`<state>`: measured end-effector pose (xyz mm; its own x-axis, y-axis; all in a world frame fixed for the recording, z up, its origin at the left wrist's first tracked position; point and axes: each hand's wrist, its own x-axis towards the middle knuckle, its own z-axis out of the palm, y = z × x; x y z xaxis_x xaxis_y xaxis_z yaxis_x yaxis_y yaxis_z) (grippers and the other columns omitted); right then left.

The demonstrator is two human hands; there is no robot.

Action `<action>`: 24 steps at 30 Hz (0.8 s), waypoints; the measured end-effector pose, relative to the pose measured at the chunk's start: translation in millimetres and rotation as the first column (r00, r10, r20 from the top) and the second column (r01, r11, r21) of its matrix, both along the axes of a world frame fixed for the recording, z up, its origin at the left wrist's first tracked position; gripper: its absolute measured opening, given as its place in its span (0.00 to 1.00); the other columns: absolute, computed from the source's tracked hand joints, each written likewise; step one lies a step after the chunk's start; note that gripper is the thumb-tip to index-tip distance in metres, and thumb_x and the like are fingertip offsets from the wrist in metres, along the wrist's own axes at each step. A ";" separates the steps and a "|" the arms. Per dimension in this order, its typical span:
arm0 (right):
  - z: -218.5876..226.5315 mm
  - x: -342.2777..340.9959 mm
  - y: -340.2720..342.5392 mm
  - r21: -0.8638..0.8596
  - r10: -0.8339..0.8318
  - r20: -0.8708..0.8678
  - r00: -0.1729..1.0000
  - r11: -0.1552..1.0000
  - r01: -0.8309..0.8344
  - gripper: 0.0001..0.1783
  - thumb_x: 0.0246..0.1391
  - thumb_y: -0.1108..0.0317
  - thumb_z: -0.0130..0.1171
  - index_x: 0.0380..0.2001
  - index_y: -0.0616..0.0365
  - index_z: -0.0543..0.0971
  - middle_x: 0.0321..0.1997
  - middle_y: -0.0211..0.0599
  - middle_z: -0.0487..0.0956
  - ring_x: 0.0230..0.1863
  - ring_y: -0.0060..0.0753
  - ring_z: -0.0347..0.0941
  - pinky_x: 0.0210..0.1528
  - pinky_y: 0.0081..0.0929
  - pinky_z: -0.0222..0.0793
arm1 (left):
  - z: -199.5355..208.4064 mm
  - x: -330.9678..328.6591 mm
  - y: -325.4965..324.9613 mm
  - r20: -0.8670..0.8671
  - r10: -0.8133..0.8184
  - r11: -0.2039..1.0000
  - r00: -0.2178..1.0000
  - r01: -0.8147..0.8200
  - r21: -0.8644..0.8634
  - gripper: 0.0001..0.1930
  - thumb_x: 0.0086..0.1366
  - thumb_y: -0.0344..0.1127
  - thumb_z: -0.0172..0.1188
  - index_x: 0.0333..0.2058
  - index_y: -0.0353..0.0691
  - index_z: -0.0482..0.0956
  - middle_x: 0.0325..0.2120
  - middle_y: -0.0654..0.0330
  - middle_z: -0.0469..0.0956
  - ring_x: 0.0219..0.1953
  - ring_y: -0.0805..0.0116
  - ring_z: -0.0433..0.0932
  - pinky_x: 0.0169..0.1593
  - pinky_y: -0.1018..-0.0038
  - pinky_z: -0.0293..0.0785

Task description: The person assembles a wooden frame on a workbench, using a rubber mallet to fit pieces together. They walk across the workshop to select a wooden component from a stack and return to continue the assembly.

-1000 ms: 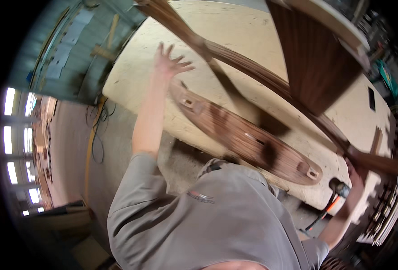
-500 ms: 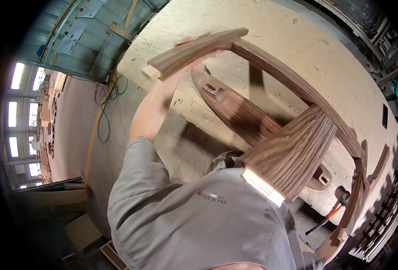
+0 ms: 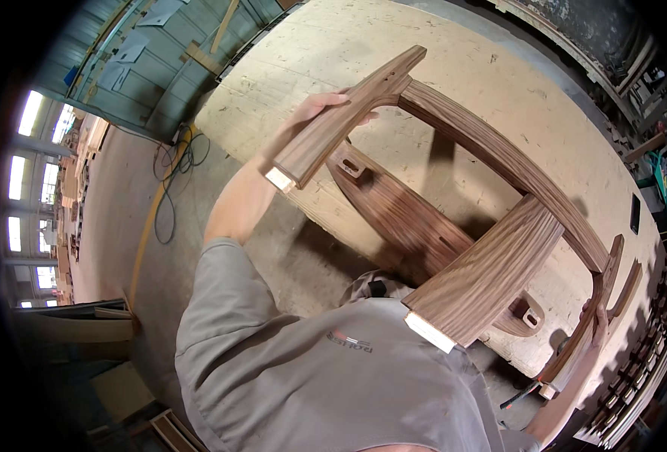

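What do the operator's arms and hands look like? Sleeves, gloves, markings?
Grey short-sleeved shirt with a small chest print. Left sleeve is plain grey; left forearm is bare, no cables seen. Left hand and right hand look ungloved; the right is partly hidden.

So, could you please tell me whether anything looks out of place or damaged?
The thin dark cable lies in untidy loops across the yellow floor line, looking stray; the curved brown wooden frame shows no obvious damage.
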<state>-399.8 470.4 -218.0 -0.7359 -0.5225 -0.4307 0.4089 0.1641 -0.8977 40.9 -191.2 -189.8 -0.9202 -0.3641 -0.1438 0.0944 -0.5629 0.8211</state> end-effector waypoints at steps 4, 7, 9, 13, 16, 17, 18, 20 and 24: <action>-9.5 -9.8 2.8 0.006 0.019 -0.010 1.000 1.000 -0.019 0.24 0.60 0.54 0.58 0.49 0.64 0.73 0.36 0.37 0.78 0.32 0.24 0.77 0.33 0.18 0.77 | -14.4 -9.8 -6.6 0.102 -0.014 0.990 0.995 0.028 -0.141 0.35 0.63 0.31 0.54 0.65 0.26 0.49 0.59 0.40 0.61 0.59 0.43 0.68 0.61 0.64 0.72; -27.3 -32.8 14.4 -0.037 0.091 0.011 0.996 0.995 -0.090 0.24 0.60 0.55 0.58 0.50 0.65 0.73 0.37 0.37 0.78 0.35 0.24 0.77 0.35 0.18 0.78 | -5.2 -10.3 -8.4 0.162 -0.040 0.957 0.986 0.085 -0.278 0.35 0.64 0.32 0.55 0.65 0.29 0.50 0.59 0.42 0.63 0.58 0.45 0.70 0.59 0.64 0.73; -33.0 -32.2 12.5 -0.065 0.040 0.001 0.999 0.997 -0.040 0.24 0.60 0.55 0.58 0.50 0.64 0.73 0.37 0.37 0.78 0.35 0.25 0.77 0.36 0.18 0.78 | -1.6 -14.5 -16.0 0.193 -0.054 0.935 0.980 0.118 -0.334 0.35 0.64 0.33 0.54 0.66 0.31 0.50 0.59 0.43 0.64 0.58 0.46 0.70 0.58 0.64 0.74; -43.8 -40.1 16.7 -0.108 0.044 0.022 0.999 0.993 -0.041 0.23 0.61 0.56 0.57 0.50 0.64 0.73 0.37 0.37 0.79 0.35 0.24 0.78 0.36 0.18 0.79 | -4.6 -14.9 -17.2 0.147 -0.106 0.923 0.983 0.153 -0.354 0.35 0.65 0.35 0.55 0.66 0.31 0.50 0.58 0.44 0.65 0.57 0.49 0.72 0.54 0.65 0.76; -41.8 -42.7 19.0 -0.112 0.086 0.018 0.996 0.990 -0.084 0.23 0.61 0.56 0.57 0.50 0.63 0.73 0.37 0.37 0.79 0.35 0.23 0.78 0.34 0.16 0.78 | -7.0 -18.8 -7.2 0.178 -0.007 0.906 0.984 0.082 -0.416 0.34 0.65 0.36 0.55 0.66 0.32 0.52 0.55 0.44 0.68 0.55 0.52 0.74 0.52 0.67 0.77; -39.4 -41.9 16.1 -0.123 0.108 0.004 0.994 0.987 -0.107 0.23 0.61 0.55 0.57 0.50 0.63 0.73 0.37 0.37 0.79 0.35 0.22 0.77 0.33 0.16 0.78 | -2.2 -18.9 -5.4 0.216 -0.009 0.909 0.976 0.098 -0.406 0.33 0.65 0.36 0.55 0.65 0.34 0.53 0.54 0.44 0.70 0.53 0.56 0.76 0.50 0.69 0.77; -34.8 -37.5 8.7 -0.109 0.093 -0.004 0.996 0.990 -0.093 0.23 0.61 0.55 0.57 0.50 0.63 0.73 0.36 0.37 0.79 0.35 0.22 0.77 0.33 0.15 0.78 | -4.7 -16.6 -6.9 0.212 -0.023 0.913 0.977 0.107 -0.393 0.33 0.65 0.37 0.56 0.65 0.34 0.54 0.53 0.44 0.71 0.53 0.57 0.76 0.49 0.69 0.77; -26.1 -26.3 0.4 -0.083 0.052 -0.025 0.998 0.995 -0.054 0.23 0.61 0.54 0.57 0.50 0.63 0.73 0.36 0.36 0.79 0.34 0.22 0.78 0.32 0.15 0.77 | -7.4 -17.3 -10.0 0.199 -0.062 0.919 0.978 0.133 -0.370 0.33 0.65 0.37 0.56 0.64 0.34 0.55 0.51 0.45 0.72 0.53 0.58 0.76 0.48 0.70 0.77; -38.0 -35.7 11.6 -0.075 0.046 -0.063 0.997 0.996 -0.051 0.23 0.62 0.55 0.56 0.51 0.63 0.73 0.37 0.36 0.79 0.32 0.22 0.77 0.34 0.16 0.77 | -14.1 -22.1 -7.7 0.153 -0.053 0.925 0.987 0.106 -0.366 0.32 0.65 0.37 0.57 0.64 0.34 0.56 0.51 0.48 0.70 0.55 0.57 0.75 0.47 0.72 0.77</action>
<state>-435.4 482.0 -256.0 -0.7327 -0.5879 -0.3427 0.3459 0.1120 -0.9316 18.8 -198.8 -203.9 -0.9290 -0.3425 -0.1400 -0.0671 -0.2159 0.9741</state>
